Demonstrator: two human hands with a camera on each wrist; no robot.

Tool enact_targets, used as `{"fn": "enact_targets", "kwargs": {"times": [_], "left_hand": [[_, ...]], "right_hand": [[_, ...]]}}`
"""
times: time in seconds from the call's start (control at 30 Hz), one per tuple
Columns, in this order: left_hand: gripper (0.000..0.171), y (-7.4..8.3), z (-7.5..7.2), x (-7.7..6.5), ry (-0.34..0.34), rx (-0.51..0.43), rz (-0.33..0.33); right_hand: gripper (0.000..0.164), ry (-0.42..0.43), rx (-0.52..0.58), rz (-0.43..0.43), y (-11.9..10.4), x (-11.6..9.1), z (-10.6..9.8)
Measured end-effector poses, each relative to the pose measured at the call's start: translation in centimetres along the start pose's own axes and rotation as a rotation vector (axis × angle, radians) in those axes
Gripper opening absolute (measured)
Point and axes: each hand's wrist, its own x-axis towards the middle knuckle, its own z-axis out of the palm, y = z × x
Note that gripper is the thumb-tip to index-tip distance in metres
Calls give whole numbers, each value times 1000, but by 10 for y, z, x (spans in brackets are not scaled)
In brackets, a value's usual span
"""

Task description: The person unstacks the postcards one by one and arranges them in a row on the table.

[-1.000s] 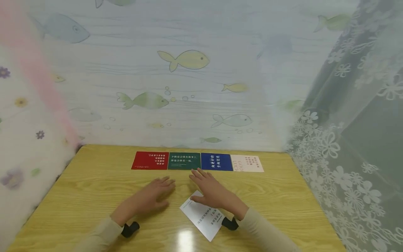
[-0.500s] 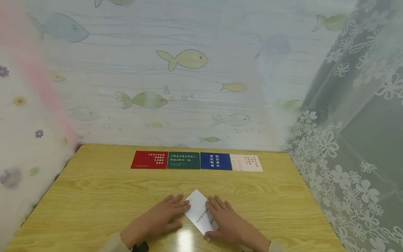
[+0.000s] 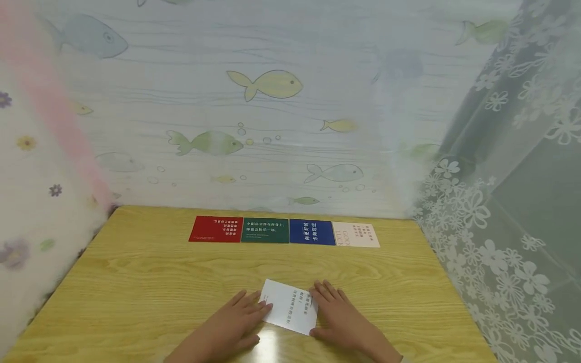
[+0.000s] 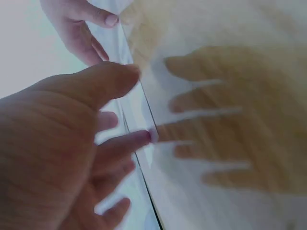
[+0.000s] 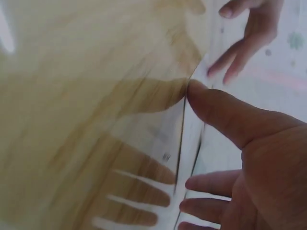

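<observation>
A white card (image 3: 287, 305) with dark printed characters lies flat near the front of the wooden table, slightly turned. My left hand (image 3: 229, 327) touches its left edge with extended fingertips. At the card's right edge, my right hand (image 3: 345, 322) has its fingertips by the upper corner and its thumb by the lower one. In the right wrist view the right thumb (image 5: 225, 112) meets the card edge, and its other fingers stay straight. The left wrist view shows the left thumb (image 4: 103, 81) apart from the card, above the table.
Along the back lie a red card (image 3: 215, 229), a green card (image 3: 265, 237), a blue card (image 3: 312, 239) and a pale pink card (image 3: 356, 242), side by side in a row. Behind the table hangs a fish-print curtain (image 3: 204, 91); lace fabric (image 3: 490, 252) borders the right.
Both hands came back towards me from above the card to its two sides. The white card has turned from a diamond-like slant to nearly square with the table.
</observation>
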Motion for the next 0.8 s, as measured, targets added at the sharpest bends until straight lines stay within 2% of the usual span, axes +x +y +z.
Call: {"fn": "enact_targets", "kwargs": {"times": [0.17,0.3,0.4,0.63,0.8], "left_hand": [[47,0,-4,-5,9,-3,8],[49,-4,-9,-5,28,17,15],[57,-7,-14,-2,27,24,-4],[90,-20,-20,15,-20,-70,-94],[100,-29,-16,22,-55,-119,-139]], "right_hand": [[92,10,-1,-13,9,-4,-1],[103,8,-17,-10,11,-7,-2],[107,0,3,-2,11,-9,-2],[95,26,14,-8,5,-13,-2],[97,33,13,-6,0,-16,1]]}}
